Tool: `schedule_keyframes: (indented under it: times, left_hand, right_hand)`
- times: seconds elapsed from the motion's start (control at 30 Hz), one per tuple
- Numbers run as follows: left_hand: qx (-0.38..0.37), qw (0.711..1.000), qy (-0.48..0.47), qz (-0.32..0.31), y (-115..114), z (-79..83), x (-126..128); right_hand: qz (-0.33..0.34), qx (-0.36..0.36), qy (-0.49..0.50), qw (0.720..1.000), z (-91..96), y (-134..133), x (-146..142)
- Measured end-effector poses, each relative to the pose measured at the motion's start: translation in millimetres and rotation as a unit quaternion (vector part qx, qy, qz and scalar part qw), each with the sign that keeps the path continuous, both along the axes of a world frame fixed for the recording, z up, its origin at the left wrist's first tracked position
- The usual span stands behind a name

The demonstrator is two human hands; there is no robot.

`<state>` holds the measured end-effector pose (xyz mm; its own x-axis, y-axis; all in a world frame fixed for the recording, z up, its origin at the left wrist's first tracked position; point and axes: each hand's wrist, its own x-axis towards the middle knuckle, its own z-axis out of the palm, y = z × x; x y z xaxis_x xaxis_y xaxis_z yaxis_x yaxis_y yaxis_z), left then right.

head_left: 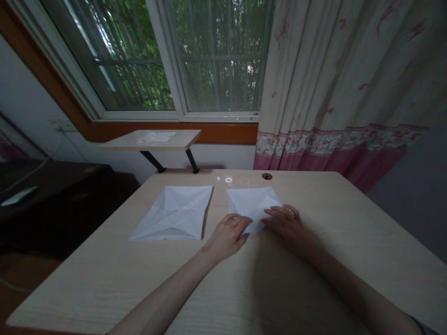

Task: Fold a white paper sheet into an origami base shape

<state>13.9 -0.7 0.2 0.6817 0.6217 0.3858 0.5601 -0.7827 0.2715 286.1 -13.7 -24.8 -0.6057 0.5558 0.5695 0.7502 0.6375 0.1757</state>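
A partly folded sheet of white paper [246,197] lies flat on the table, its right corner turned inward. At its lower left edge is my left hand [228,235], with bent fingers closed on the paper. My right hand [288,228] holds the folded flap on the right side, fingertips pressed down on it. Some of the paper's near edge is hidden under both hands. To the left rests a second, creased sheet of white paper [179,211], touched by neither hand.
The light wood table [122,284] carries a small raised shelf [181,138] at its back left, with white paper [159,136] on top. A cable hole [267,176] sits near the back edge. Behind are a window [223,51] and a patterned curtain [314,83].
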Motion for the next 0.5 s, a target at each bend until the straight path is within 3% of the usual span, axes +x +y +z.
schedule_keyframes:
  times: [0.2, 0.5]
  left_hand:
    - [0.021, 0.999, -0.003, -0.032, -2.1, -4.2, 0.7]
    - [-0.008, 0.996, -0.033, -0.083, -9.3, 1.4, 3.8]
  right_hand:
    - [-0.015, -0.004, -0.001, 1.000, -5.2, 2.3, 3.5]
    - [-0.021, 0.002, 0.013, 1.000, -12.6, 7.0, 4.5]
